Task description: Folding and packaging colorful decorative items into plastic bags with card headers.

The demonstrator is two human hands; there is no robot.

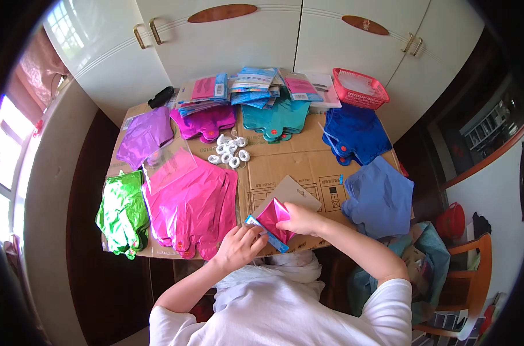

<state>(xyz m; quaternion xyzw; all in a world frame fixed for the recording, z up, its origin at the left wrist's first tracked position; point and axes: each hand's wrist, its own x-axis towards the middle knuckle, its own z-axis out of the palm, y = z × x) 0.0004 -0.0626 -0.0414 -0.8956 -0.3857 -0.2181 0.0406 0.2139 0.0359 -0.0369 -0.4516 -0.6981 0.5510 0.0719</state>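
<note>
Near the front edge of the cardboard, my right hand [299, 221] is closed on a folded piece of shiny pink foil [271, 215], apparently a flat foil balloon. My left hand [239, 245] pinches a narrow blue printed strip [278, 244] that lies against the foil's lower side; whether it is a card or a packet edge I cannot tell. Partly under the foil lies a pale beige card [299, 195] with a hang hole. Left of my hands is a pile of flat pink foil balloons [187, 202].
Around the cardboard sheet [279, 161] lie green [122, 210], lilac [143, 135], magenta [201, 120], teal [276, 115], dark blue [357, 132] and periwinkle [380, 199] foil piles. White string coils [229, 151], printed packets [253, 86] and a pink basket [360, 89] sit farther back. A wooden chair [469, 277] stands right.
</note>
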